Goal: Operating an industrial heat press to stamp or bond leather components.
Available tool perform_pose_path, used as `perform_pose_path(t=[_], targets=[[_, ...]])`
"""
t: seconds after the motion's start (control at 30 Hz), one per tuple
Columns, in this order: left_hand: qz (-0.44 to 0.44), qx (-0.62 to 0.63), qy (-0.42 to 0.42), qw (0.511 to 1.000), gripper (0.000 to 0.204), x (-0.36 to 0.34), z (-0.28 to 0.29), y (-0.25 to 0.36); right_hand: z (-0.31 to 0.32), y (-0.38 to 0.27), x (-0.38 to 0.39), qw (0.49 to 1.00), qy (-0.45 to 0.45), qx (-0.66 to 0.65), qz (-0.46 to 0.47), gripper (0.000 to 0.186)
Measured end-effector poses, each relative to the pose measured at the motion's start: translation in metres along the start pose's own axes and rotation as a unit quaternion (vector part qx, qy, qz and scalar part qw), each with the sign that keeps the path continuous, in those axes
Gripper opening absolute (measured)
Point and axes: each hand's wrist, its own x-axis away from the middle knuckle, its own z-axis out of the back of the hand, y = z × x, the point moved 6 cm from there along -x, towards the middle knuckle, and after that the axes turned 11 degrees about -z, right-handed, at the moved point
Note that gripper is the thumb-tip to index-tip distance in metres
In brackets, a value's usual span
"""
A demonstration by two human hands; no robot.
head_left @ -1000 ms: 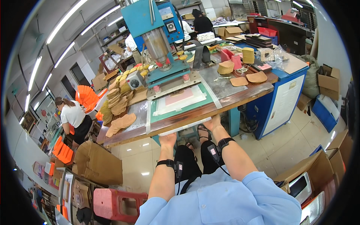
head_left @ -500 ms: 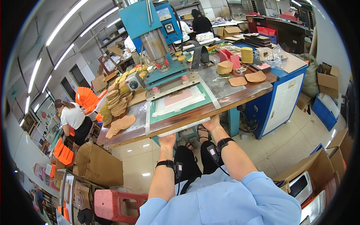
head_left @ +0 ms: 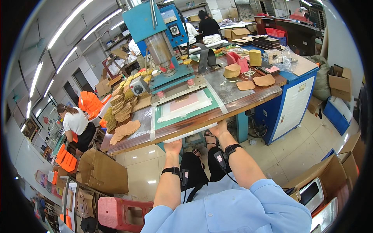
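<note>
Both my hands reach under the front edge of the wooden worktable (head_left: pixel 254 105). My left hand (head_left: pixel 173 146) is at the left end of a white bar or strip (head_left: pixel 191 133) running along below that edge. At its right end is my right hand (head_left: pixel 220 129). The table edge hides the fingers of both hands, so their grip does not show. Above them, a green mat (head_left: pixel 163 119) with white sheets and a pink rectangle (head_left: pixel 184 103) lies on the tabletop. Over its back part stands a teal press (head_left: pixel 173 79) with a metal cylinder.
Stacked tan pieces (head_left: pixel 123 101) and a loose tan piece (head_left: pixel 125 131) lie left of the mat. To the right are more tan pieces (head_left: pixel 264 80) and a blue cabinet (head_left: pixel 289 108). A red stool (head_left: pixel 116 211) and cardboard (head_left: pixel 101 171) stand at lower left. Other people work farther off.
</note>
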Motion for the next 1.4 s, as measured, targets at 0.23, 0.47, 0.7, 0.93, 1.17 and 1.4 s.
perform_pose_path(t=[0.23, 0.47, 0.7, 0.93, 1.17, 1.4], targets=[[0.005, 0.014, -0.019, 1.000, 0.044, -0.005, 0.002, 0.001, 0.001, 0.001, -0.004, 1.000, -0.010, 0.008, -0.003, 0.040], [0.006, 0.018, -0.010, 1.000, 0.044, 0.000, 0.000, -0.001, 0.010, -0.005, -0.005, 0.998, -0.005, 0.062, 0.011, 0.041], [0.222, -0.182, 0.021, 0.958, 0.043, 0.038, 0.033, -0.006, 0.008, -0.021, 0.062, 0.790, 0.030, 0.584, -0.185, 0.031], [0.339, -0.338, -0.267, 0.836, 0.034, 0.081, -0.076, 0.003, -0.166, 0.029, 0.064, 0.463, -0.223, 0.843, -0.160, 0.028], [0.173, -0.381, -0.263, 0.869, 0.021, 0.025, -0.137, 0.021, -0.162, 0.054, -0.060, 0.113, -0.185, 0.975, 0.056, 0.046], [0.089, -0.444, -0.234, 0.860, 0.023, -0.017, -0.138, 0.036, -0.149, 0.053, -0.107, 0.074, -0.121, 0.990, 0.021, 0.054]])
